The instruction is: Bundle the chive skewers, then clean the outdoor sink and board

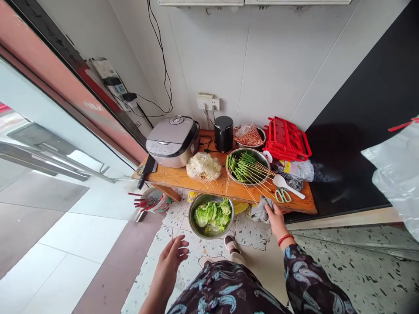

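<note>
My right hand (276, 220) grips a grey cloth (261, 209) at the front edge of the wooden table (170, 178). Just beyond it, thin skewers threaded with green beans (244, 168) lie in a metal bowl (268, 162), their bare ends sticking out over the rim. To the right of the cloth are green-handled scissors (283, 196) and a white rice paddle (288, 186). Empty, with its fingers loosely apart, my left hand (172, 257) hangs in front of a metal basin (192, 222) of lettuce leaves (212, 216) on the floor.
A rice cooker (172, 139), a black kettle (224, 134) and a red plastic rack (287, 138) line the table's back. A bag of skewered pale food (203, 165) sits in front. A cleaver (147, 170) lies at the left end, its handle overhanging. A bucket (160, 201) stands below.
</note>
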